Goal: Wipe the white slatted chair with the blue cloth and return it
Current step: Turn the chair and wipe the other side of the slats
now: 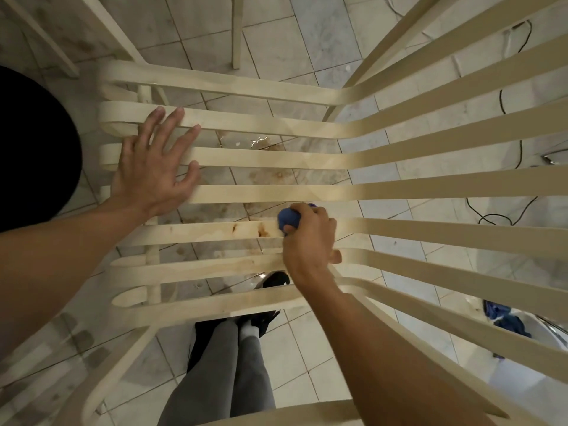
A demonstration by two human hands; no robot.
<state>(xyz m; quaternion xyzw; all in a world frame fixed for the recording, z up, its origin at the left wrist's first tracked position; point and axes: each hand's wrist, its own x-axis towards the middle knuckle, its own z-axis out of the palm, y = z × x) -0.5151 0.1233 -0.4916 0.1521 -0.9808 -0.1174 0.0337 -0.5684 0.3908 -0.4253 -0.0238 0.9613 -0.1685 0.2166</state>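
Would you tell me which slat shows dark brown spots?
The slat under the blue cloth gripped by the right hand; its spots lie just left of the cloth, other slats show none so dark.

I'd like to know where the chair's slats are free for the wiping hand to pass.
Free: slats between left hand and right hand, which grips the blue cloth, and their stretch beyond it. Crowded: ends under the left hand.

indoor room, likely home | stained floor tiles [307, 41] | loose cables [520, 149]
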